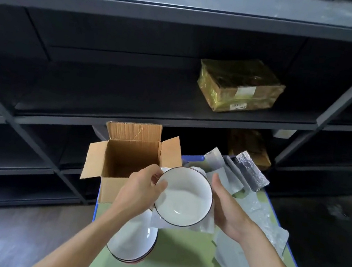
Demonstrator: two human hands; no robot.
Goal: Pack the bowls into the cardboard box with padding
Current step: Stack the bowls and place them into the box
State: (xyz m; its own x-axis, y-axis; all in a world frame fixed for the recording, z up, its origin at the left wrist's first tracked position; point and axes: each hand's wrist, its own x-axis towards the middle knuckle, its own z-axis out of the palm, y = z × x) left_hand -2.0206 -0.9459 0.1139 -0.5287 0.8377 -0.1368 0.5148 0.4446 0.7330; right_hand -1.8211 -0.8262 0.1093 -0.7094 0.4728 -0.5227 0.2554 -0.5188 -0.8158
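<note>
- The open brown cardboard box [121,164] showed no bowls inside.
- My left hand [140,189] pinched the rim of a white, dark-rimmed ceramic bowl [184,198] just beside the box.
- My right hand [225,208] lay straight-fingered against the bowl.
- A stack of white bowls [132,245] waited below, so I judged packing barely begun.

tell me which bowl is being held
The tilted bowl by the open box, its rim pinched by the left hand; the other bowls lie stacked on the table below.
</note>
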